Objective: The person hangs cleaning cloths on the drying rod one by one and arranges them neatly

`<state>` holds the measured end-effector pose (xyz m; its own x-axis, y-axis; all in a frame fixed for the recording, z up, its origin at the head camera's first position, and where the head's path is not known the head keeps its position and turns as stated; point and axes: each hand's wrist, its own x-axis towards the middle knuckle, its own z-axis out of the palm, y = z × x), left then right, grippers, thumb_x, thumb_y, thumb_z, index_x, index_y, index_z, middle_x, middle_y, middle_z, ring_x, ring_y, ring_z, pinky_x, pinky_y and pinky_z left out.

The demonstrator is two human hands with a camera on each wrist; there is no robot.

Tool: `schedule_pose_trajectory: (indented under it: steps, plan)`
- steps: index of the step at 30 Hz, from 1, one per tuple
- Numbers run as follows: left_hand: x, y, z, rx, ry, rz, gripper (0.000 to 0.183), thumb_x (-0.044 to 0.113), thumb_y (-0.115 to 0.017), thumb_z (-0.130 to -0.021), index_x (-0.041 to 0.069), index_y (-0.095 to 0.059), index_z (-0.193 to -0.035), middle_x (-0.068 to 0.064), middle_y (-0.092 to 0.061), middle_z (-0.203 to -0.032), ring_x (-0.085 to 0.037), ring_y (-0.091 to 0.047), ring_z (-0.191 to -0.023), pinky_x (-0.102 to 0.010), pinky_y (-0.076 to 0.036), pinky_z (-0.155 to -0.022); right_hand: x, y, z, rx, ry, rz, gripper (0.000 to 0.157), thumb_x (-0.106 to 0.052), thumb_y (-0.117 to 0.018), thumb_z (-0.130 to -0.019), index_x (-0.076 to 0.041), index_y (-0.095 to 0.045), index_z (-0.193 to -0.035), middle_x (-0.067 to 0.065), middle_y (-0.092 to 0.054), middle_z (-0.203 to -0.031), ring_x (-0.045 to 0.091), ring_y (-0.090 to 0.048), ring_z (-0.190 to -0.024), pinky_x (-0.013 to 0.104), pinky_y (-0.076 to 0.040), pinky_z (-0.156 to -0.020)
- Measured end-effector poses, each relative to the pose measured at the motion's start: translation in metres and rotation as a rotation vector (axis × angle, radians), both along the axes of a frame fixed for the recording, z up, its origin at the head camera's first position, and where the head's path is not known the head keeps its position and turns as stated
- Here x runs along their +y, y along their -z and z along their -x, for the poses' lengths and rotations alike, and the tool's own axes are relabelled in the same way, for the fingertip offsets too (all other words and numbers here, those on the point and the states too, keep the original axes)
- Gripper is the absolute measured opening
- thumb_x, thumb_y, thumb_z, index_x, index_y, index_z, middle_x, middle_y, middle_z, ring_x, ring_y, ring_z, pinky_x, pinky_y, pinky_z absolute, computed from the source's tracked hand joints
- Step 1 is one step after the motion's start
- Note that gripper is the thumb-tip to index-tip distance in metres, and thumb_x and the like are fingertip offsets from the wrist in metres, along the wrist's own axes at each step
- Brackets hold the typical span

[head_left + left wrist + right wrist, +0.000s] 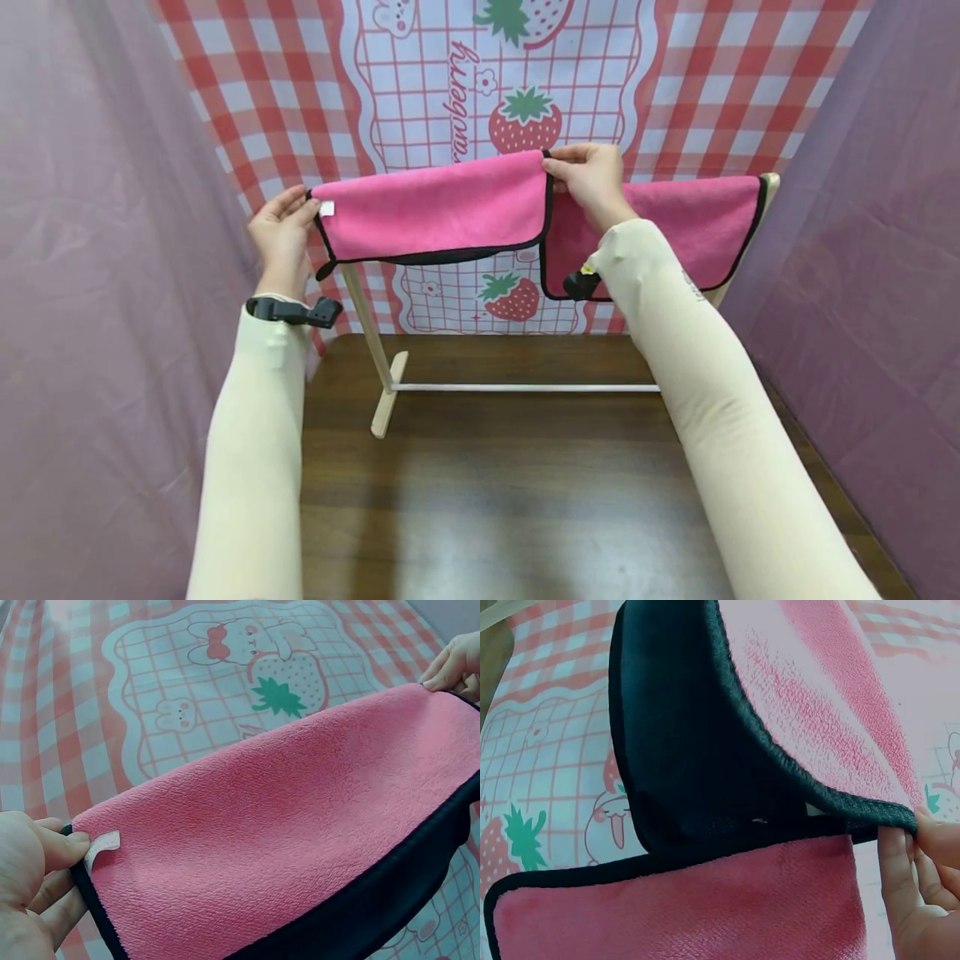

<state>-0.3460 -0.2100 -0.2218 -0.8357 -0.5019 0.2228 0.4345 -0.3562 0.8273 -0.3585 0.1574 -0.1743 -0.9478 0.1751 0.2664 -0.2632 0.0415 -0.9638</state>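
A pink fleecy towel [442, 208] with black edging hangs folded over at the top left of a wooden rack [366, 325]. My left hand [281, 233] pinches its left upper corner between thumb and fingers, beside a small white label [103, 844]. The right upper corner is pinched by my right hand [596, 179]. Between the two hands the fold is stretched, slanting up to the right. A dark side of the towel [682, 735] shows under the pink in the right wrist view. The rack's top bar is hidden behind the cloth.
A second pink towel [690, 221] with black edging hangs on the rack's right part, partly behind my right forearm. A white lower bar [525, 387] joins the rack near the brown floor [525, 483]. Behind hangs a strawberry-print checked cloth [277, 83]; mauve curtains [862, 250] flank both sides.
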Motion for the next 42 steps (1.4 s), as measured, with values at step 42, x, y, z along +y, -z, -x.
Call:
schedule_pose_trajectory:
  steps: [42]
  plan:
    - [-0.008,0.047,0.002,-0.044,0.003,0.202,0.021,-0.008,-0.074,-0.084,0.014,-0.074,-0.085,0.003,-0.067,-0.075,-0.008,-0.062,-0.073,-0.015,-0.053,-0.066,0.001,0.06,-0.007,0.031,-0.028,-0.135,0.029,-0.003,-0.077,-0.086,0.01,-0.071,-0.112,0.017,-0.074,-0.099,0.008,-0.069,-0.061,0.025,-0.059,-0.066]
